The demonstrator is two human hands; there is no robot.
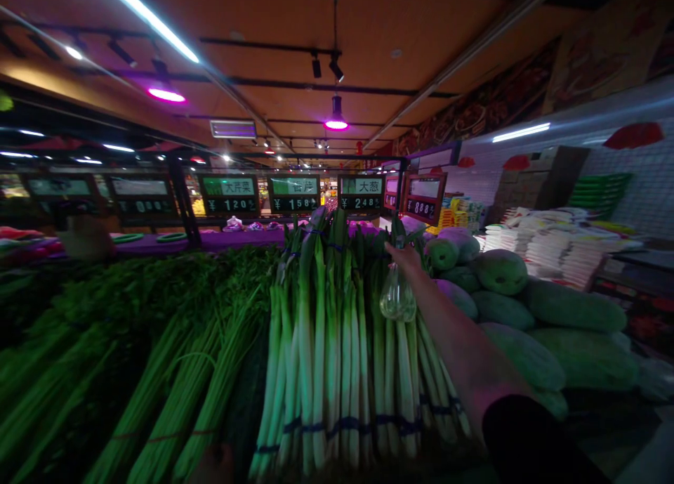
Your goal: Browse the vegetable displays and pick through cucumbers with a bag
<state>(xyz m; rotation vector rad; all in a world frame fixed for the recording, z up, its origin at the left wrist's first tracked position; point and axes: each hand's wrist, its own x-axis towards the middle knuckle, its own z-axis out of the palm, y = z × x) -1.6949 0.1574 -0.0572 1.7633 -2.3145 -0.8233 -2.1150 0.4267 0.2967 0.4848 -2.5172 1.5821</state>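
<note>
My right hand [405,256] reaches forward over the far part of the Welsh onions, its fingers closed at the neck of a clear plastic bag [399,298]. The bag hangs in front of the stalks, and pale, greenish contents show through it. Long Welsh onions [326,350] lie side by side in bundles, white ends towards me, bound with dark blue bands. At the lower edge, beside the celery [182,386], a dim part of my left hand [213,463] shows; its fingers cannot be made out. Red ties bind the celery stalks.
Large pale-green winter melons [552,305] are piled on the right. Behind them stand stacked white packs [558,249]. Price signs [295,194] hang along a dark frame [182,203] at the back. A blurred tan shape [87,238] is at the far left.
</note>
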